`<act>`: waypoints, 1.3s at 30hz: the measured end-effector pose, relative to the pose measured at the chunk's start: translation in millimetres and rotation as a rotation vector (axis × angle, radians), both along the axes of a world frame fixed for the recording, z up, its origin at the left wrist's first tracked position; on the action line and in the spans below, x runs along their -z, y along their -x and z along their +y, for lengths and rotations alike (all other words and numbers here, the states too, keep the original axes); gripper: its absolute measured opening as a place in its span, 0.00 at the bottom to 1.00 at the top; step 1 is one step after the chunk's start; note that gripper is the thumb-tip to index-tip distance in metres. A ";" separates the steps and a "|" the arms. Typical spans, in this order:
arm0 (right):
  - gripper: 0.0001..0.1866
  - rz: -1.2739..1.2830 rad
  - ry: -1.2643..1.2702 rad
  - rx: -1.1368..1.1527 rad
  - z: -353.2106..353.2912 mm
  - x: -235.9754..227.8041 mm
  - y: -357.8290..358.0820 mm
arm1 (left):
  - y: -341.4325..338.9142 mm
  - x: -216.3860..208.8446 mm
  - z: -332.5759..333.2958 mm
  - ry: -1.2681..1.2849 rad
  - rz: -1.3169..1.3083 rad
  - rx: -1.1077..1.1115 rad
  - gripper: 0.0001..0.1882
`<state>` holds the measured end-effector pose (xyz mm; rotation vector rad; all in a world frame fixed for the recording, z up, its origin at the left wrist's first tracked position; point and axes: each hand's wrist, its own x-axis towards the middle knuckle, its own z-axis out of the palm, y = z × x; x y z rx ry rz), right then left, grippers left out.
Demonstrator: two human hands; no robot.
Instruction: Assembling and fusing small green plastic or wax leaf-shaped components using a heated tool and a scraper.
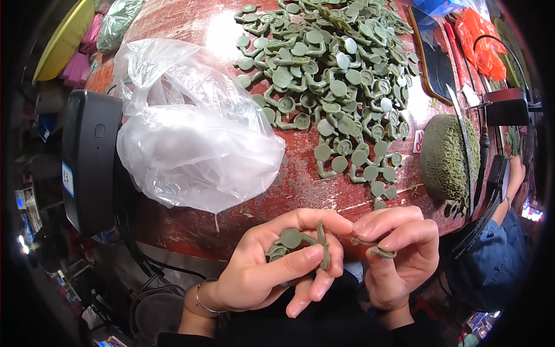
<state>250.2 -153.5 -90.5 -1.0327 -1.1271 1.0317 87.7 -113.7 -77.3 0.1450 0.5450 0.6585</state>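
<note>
In front of the table's near edge, my left hand (260, 266) is closed round several small green moulded pieces (291, 237) with round, flat ends. One of them stands edge-on between its thumb and fingers. Close beside it, my right hand (402, 254) pinches another green piece (384, 253) between thumb and fingers. The fingertips of both hands nearly meet. Beyond them spreads a large heap of the same green pieces (341, 89), some showing flat discs and others hollow cups. What lies deeper in my left palm is hidden by the fingers.
A clear plastic bag (199, 144) lies left of the heap on the worn red table (173, 23), beside a black box-shaped device (92, 162). To the right are a phone (432, 52), a round green porous block (445, 156) and an orange bag (480, 43). Another person's arm (509, 188) shows at far right.
</note>
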 end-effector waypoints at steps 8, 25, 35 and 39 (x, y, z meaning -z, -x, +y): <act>0.12 0.145 0.064 0.060 0.5 7.1 -4.5 | -3.7 0.5 -0.6 -0.083 0.129 -0.100 0.10; 0.14 0.995 0.771 -0.286 -1.2 -4.3 1.9 | -3.0 3.9 -2.7 -0.979 0.709 -0.062 0.15; 0.11 1.167 0.872 -0.395 0.8 -14.6 5.6 | -1.4 5.2 -1.7 -0.982 0.728 -0.019 0.10; 0.10 1.040 0.906 -0.298 -0.9 -16.7 7.6 | -2.4 7.1 -3.6 -0.918 0.696 -0.050 0.10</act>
